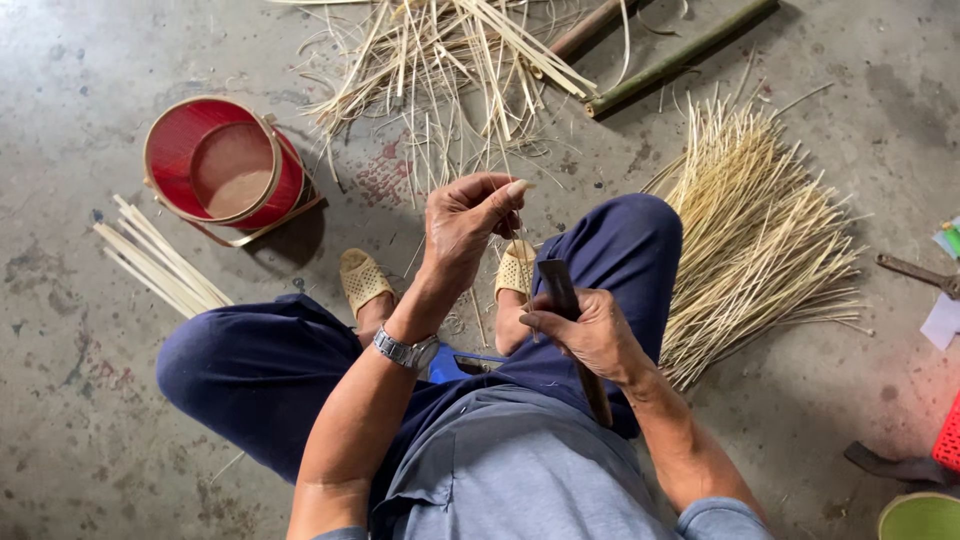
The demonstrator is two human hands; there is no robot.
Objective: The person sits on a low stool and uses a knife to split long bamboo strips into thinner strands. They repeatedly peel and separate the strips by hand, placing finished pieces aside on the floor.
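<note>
Splitting a thin bamboo strip with a knife

Left hand (468, 222) pinches the strip (520, 240) taut; right hand (590, 335), fingers wrapped shut around the knife (562, 290), should advance steadily (blade along the grain).

One red basket (225, 170) at ten o'clock; two tan sandals (365, 280) at centre; two green bamboo poles (680, 58) at one o'clock; perhaps three heaps of splints (760, 240), uncountable.

Probably a bamboo-craft workshop: split strips (760, 230), poles (680, 55), stained concrete floor (60, 120).
</note>
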